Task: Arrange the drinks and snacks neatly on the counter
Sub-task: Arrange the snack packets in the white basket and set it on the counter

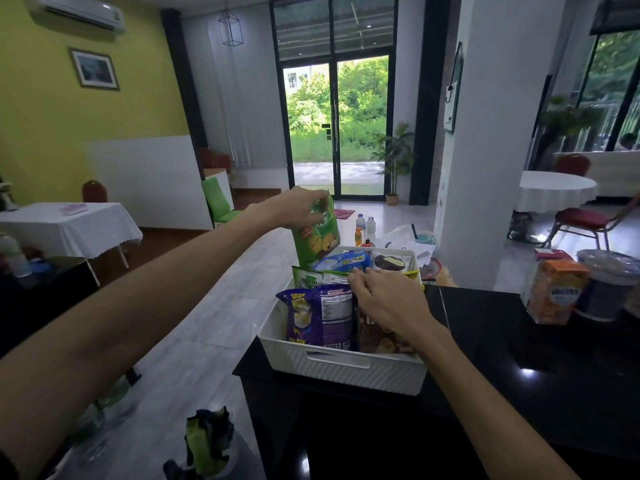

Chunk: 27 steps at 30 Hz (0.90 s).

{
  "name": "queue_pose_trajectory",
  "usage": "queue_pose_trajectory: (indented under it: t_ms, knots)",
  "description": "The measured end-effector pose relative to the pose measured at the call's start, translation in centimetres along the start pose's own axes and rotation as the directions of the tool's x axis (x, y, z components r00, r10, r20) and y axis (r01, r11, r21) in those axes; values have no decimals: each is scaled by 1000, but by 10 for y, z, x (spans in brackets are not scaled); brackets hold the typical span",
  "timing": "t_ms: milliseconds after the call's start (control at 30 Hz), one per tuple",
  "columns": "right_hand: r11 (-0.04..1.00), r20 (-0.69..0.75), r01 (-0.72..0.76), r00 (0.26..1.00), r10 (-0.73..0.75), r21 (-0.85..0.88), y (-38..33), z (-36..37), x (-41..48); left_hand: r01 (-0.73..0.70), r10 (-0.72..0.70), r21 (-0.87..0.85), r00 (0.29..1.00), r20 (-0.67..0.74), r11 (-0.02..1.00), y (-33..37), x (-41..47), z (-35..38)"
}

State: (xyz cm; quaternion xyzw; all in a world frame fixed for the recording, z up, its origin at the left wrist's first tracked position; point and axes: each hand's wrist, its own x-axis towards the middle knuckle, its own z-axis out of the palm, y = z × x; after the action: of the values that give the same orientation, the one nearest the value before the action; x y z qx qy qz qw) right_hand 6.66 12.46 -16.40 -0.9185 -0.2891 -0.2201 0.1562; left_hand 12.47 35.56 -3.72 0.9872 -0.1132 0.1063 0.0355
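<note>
The glossy black surface (519, 358) stops at a corner beneath the white ribbed basket (346, 372), which sits at its left edge, with open tiled floor beyond. Crinkly packets stand packed inside, a purple bag (318, 317) nearest. The left hand (298, 206) has its grip clamped on the top of a green bag (317, 240) above the basket's far end. The right hand (384, 299) touches the packets; I cannot tell its grip.

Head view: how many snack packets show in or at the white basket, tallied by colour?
Green: 2, the tall green bag gripped by the left hand and the paler green packet
Blue: 1, the blue packet
Purple: 1, the purple bag
Brown: 1, the brown bag
Dark, with a chocolate-bar picture: 1, the dark packet
Total: 6 visible; any underneath are hidden.
</note>
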Motion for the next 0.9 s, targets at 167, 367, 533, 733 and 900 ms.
queue_pose_trajectory:
  t_ms: [167, 367, 533, 733, 900]
  knots:
    - [1000, -3, -1, 1000, 1, 3, 1, -1, -1, 90, -91, -47, 996, -16, 995, 14, -5, -10]
    - [999, 16, -16, 1000, 15, 34, -2, -7, -4, 278, -280, -262, 960, 30, 924, 23, 1, -25]
    - [998, 46, -49, 998, 47, 46, -4, -11, -5, 361, -305, -204, 916, 262, 910, 14, 0, -24]
    - [998, 36, -51, 998, 50, 47, -4, -12, -6, 163, -141, -69, 958, 249, 984, 10, -14, -33]
    - [998, 33, -45, 999, 43, 52, -4, -12, -6, 85, -95, 92, 990, 101, 992, 9, -19, -31]
